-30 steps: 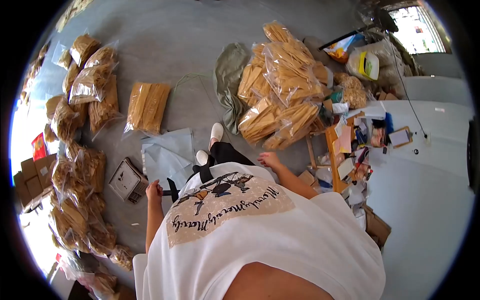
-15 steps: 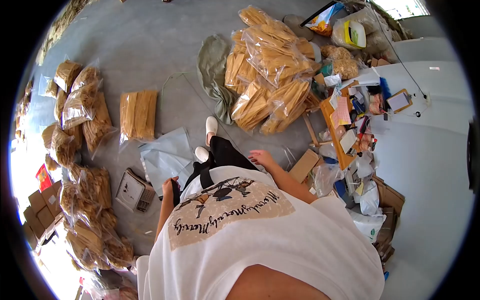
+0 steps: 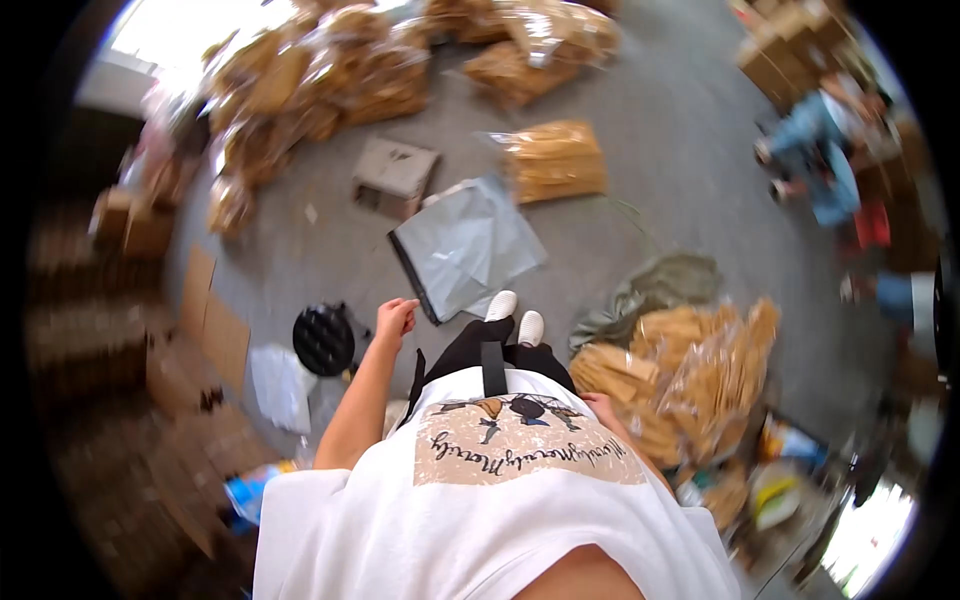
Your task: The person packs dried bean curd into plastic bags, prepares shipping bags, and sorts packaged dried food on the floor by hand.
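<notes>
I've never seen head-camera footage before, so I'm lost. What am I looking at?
There's no robot: a camera on a person's head looks down past their white shirt. The left hand is loosely curled, with nothing visible in it; the right hand is partly hidden beside the shirt, so I cannot tell whether it holds anything. On the grey floor lie pale plastic sheeting, a blurred boxy device and a bagged bundle of tan strips; a pile of similar bundles is at the right.
</notes>
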